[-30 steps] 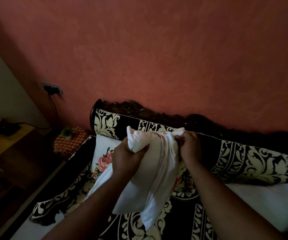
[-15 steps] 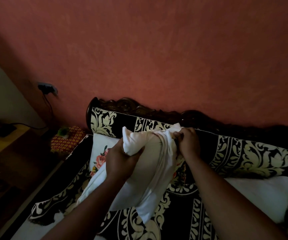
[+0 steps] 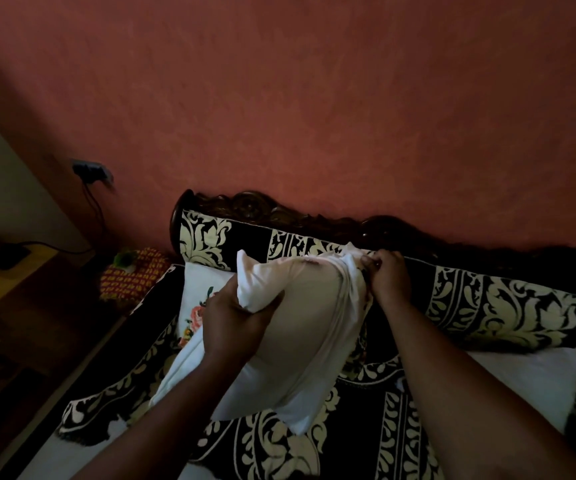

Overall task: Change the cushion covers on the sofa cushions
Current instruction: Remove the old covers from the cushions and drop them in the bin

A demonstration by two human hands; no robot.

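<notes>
Left edge: a wooden desk carrying a dark cable, with a wall socket above it and a red-and-yellow patterned object by the sofa's arm. Next, a floral cushion leaning against the backrest of the sofa, which is draped in black-and-cream fabric. Centre: the left hand, its grip curled tight around a bunched corner of the white cushion cover. The cover is partly drawn over a beige cushion, held above the seat with the fabric gathered in folds along its right side. Right of centre: the right hand, fingers pinching the cover's upper edge. Far right: a white cloth lying on the seat
</notes>
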